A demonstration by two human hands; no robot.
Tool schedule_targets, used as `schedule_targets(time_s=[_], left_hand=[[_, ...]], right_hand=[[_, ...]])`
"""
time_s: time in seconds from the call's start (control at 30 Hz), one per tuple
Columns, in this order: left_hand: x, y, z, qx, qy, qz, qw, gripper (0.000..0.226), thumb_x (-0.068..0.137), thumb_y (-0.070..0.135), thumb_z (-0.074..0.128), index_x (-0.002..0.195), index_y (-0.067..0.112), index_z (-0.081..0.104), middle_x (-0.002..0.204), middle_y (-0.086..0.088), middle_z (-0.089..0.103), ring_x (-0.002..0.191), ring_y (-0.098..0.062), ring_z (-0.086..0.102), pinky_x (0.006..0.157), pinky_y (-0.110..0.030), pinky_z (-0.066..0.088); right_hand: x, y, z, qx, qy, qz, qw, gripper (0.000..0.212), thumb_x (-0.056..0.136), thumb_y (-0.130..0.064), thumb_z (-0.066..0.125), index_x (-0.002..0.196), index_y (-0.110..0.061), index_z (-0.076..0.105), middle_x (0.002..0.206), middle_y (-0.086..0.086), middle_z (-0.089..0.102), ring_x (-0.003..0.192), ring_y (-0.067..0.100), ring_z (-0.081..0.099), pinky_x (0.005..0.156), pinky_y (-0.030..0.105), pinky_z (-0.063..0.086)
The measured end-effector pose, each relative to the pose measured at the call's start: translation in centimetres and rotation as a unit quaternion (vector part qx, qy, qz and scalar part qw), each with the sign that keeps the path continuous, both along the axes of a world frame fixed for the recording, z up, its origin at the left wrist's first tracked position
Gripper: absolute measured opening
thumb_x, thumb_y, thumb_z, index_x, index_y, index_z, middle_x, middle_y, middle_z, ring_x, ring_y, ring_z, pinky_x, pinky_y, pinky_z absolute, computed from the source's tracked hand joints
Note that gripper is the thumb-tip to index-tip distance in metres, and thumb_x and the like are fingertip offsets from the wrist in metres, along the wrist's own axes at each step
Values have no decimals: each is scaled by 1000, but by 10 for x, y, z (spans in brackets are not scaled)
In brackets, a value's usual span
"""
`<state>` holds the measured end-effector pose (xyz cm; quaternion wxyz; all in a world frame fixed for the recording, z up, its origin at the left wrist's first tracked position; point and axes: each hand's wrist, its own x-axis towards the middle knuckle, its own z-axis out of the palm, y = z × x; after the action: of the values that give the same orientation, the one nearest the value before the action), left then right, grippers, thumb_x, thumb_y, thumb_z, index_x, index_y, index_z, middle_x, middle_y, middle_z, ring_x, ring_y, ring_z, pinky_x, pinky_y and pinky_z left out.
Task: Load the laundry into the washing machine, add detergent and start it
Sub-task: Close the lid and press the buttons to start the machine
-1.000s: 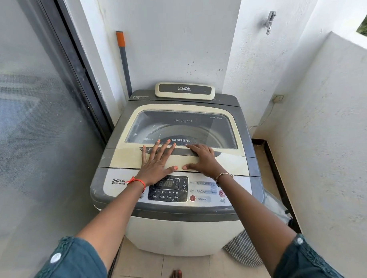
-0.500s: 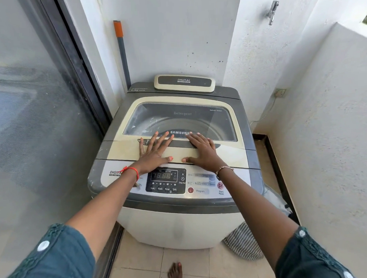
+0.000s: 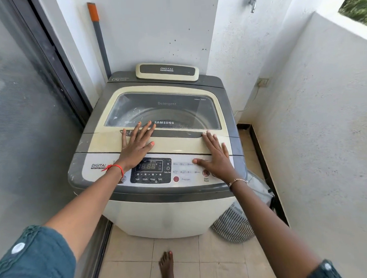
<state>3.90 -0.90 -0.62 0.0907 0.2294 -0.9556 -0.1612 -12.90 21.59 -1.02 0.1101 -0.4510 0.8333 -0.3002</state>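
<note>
A top-loading washing machine (image 3: 160,210) stands in a narrow balcony corner, its cream lid (image 3: 108,143) with a glass window (image 3: 177,110) closed. My left hand (image 3: 137,145) lies flat on the lid's front, fingers spread over the grey handle strip (image 3: 176,134). My right hand (image 3: 215,156) lies flat at the lid's right front edge, thumb over the control panel (image 3: 186,172). The display (image 3: 149,166) is lit. The red program button (image 3: 176,179) and start/pause button (image 3: 205,173) are uncovered. No laundry or detergent shows.
A glass sliding door (image 3: 28,123) closes the left side. White walls stand behind and to the right (image 3: 323,113). A striped bag (image 3: 233,224) sits on the floor right of the machine. A grey pole with an orange tip (image 3: 99,35) leans in the back corner. My bare foot (image 3: 167,266) is on the tiles.
My right hand has slid from the middle of the lid to its right front edge, beside the panel. My left hand stays flat on the lid.
</note>
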Motion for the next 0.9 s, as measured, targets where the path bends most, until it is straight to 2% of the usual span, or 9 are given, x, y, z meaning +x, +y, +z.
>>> schedule_targets(time_s=[0.13, 0.2, 0.3, 0.43, 0.5, 0.63, 0.7, 0.77, 0.9], left_hand=[[1, 0, -4, -40, 0, 9, 999, 61, 86, 55, 4, 143, 39, -7, 149, 24, -14, 139, -1, -18, 95, -25, -39], [1, 1, -6, -53, 8, 12, 998, 63, 84, 54, 3, 144, 37, -6, 150, 24, -11, 140, -2, -16, 97, -25, -38], [1, 2, -7, -66, 17, 16, 998, 64, 84, 53, 5, 145, 34, -4, 150, 22, -7, 142, -6, -11, 99, -27, -36], [1, 2, -8, -73, 30, 15, 997, 65, 84, 51, 8, 145, 29, -2, 151, 20, -3, 143, -9, -6, 106, -37, -27], [1, 2, -9, -73, 38, 13, 997, 65, 85, 50, 9, 145, 28, 0, 151, 19, -1, 144, -10, -4, 108, -42, -22], [1, 3, -8, -78, 39, 16, 996, 66, 84, 51, 10, 145, 28, -1, 152, 19, 0, 144, -11, -4, 104, -32, -30], [1, 3, -9, -80, 39, 18, 996, 66, 84, 52, 10, 144, 29, -2, 152, 19, -1, 144, -11, -4, 101, -28, -33], [1, 2, -9, -80, 34, 20, 996, 67, 83, 52, 10, 144, 29, -3, 152, 19, -1, 145, -12, -4, 102, -30, -32], [-1, 3, -8, -84, 30, 24, 996, 68, 81, 53, 8, 143, 29, -4, 150, 20, -3, 144, -12, -3, 109, -45, -20]], right_hand=[[1, 20, 0, -26, -66, -42, 997, 87, 82, -30, 67, 147, -17, 12, 156, -3, 7, 145, 12, 0, 117, 32, -5], [1, 31, 1, -40, -106, -41, 993, 85, 81, -18, 69, 147, -13, 15, 156, -1, 11, 145, 13, 4, 118, 31, 1], [-2, 45, 2, -46, -161, -29, 985, 84, 80, -6, 68, 147, -14, 18, 155, -2, 14, 144, 11, 7, 114, 21, 6], [-10, 50, 3, -30, -200, -15, 979, 87, 77, -2, 70, 146, -18, 20, 155, -3, 16, 141, 4, 8, 116, 25, 7], [-12, 50, 3, -27, -205, -15, 978, 88, 76, -1, 71, 146, -18, 21, 155, -3, 17, 139, 2, 8, 113, 18, 6], [-12, 49, 4, -33, -216, -17, 976, 88, 74, 1, 72, 145, -16, 23, 154, -1, 19, 138, 2, 8, 104, 8, 6], [-10, 49, 6, -41, -227, -30, 973, 88, 73, 3, 71, 145, -16, 24, 154, -2, 20, 140, 4, 9, 105, 8, 7], [-7, 48, 7, -45, -230, -40, 971, 88, 73, 5, 70, 145, -17, 24, 153, -3, 21, 142, 8, 11, 108, 13, 9], [-4, 43, 10, -19, -188, -38, 981, 91, 74, 4, 68, 147, -15, 18, 155, -1, 15, 144, 14, 7, 111, 20, 7]])
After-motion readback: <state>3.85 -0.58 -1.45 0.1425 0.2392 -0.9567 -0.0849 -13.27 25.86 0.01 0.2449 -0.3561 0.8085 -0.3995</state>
